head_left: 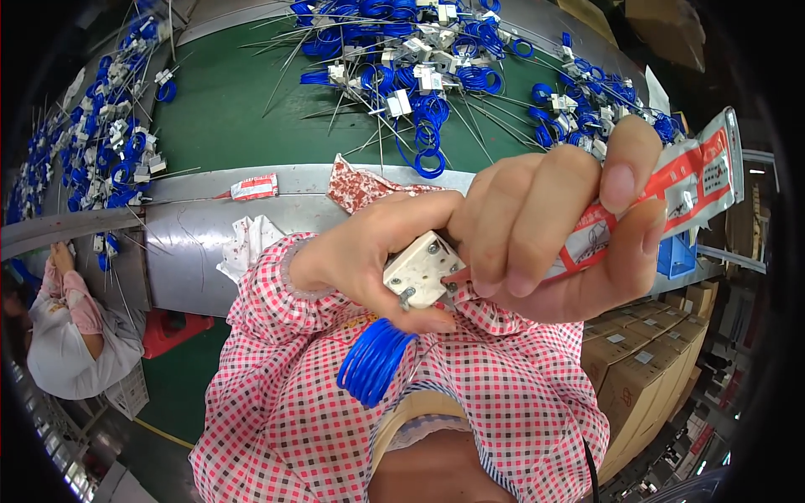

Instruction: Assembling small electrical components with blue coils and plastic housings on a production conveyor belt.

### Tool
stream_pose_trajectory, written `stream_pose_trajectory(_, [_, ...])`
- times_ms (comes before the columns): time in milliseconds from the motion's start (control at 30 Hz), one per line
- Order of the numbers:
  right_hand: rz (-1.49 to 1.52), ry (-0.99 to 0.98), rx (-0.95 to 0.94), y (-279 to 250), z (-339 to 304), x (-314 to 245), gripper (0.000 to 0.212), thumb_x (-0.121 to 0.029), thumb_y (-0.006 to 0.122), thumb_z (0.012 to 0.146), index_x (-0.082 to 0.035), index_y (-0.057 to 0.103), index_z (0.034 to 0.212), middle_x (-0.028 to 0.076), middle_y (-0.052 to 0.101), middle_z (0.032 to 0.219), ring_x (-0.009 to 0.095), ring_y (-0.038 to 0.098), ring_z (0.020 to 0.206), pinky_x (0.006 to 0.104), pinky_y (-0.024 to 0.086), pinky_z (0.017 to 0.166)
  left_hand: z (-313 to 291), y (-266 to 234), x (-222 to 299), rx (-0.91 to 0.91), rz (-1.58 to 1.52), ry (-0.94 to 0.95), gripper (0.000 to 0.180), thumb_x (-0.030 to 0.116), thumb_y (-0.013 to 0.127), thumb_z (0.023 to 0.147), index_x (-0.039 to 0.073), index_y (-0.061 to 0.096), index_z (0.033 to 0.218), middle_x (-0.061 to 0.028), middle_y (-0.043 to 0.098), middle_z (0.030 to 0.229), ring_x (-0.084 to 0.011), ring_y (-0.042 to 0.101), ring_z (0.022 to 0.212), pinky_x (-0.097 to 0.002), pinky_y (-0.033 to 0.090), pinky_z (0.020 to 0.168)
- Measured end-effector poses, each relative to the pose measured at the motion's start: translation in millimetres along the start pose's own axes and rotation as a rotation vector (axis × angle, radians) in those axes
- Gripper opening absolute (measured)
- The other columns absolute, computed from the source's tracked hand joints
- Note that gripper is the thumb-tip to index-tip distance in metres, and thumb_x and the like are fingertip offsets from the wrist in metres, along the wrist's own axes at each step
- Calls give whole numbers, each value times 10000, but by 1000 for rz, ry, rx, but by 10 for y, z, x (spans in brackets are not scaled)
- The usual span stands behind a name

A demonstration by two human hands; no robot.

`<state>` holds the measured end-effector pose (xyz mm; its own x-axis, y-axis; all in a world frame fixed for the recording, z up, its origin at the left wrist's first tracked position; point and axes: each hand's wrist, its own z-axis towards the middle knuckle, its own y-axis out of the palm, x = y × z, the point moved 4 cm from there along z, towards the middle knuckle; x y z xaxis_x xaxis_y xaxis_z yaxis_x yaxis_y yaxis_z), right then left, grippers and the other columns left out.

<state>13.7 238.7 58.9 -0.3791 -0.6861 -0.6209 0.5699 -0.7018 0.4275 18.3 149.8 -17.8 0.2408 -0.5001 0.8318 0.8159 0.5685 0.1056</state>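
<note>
My left hand (360,251) is closed around a small white block (417,272) with metal screws on its face. A coil of blue wire (375,362) hangs just below the block, in front of my checked smock. In my right hand (553,226) is a red and white squeeze tube (662,197), gripped between the fingers with its flat crimped end toward the upper right. The tube's tip touches or nearly touches the block's screw face; my fingers partly cover that spot.
A green work surface (226,101) holds a large pile of blue wire coils (428,109) with white blocks, and more piles left and right. On the metal ledge lie a second tube (253,186) and a stained cloth (356,184). A co-worker (80,327) sits at left; cardboard boxes (641,369) stand right.
</note>
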Motion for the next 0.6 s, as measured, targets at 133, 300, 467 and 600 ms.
stream_pose_trajectory(133, [-18,-9,-31,-13,-2,-13,265,-301,237,922,-69,348,986,62,484,539,150,439,372,245,321,329,-14,-16,-72,-53,-44,83,469,219,791,547,34,501,866,-34,527,764,-128,512,690,-243,402,595])
stream_pose_trajectory(300, [183,-158,119,-16,-88,51,297,-307,237,925,-49,365,999,57,487,561,142,451,379,231,355,325,-61,-1,-93,-35,-52,-30,460,225,797,542,44,507,851,-14,533,777,-103,502,689,-230,398,594])
stream_pose_trajectory(467, [194,-151,120,-19,-83,32,321,-309,237,928,-32,382,1003,62,484,575,145,446,381,229,357,325,-104,33,-93,8,-210,-31,449,219,794,548,47,511,851,-12,534,784,-99,499,694,-226,397,599])
stream_pose_trajectory(600, [205,-227,165,-22,-100,15,331,-317,247,927,-27,385,1004,74,476,583,155,429,379,248,345,320,-69,36,-72,36,-345,-205,440,210,791,559,45,509,854,-19,528,801,-96,498,703,-226,397,601])
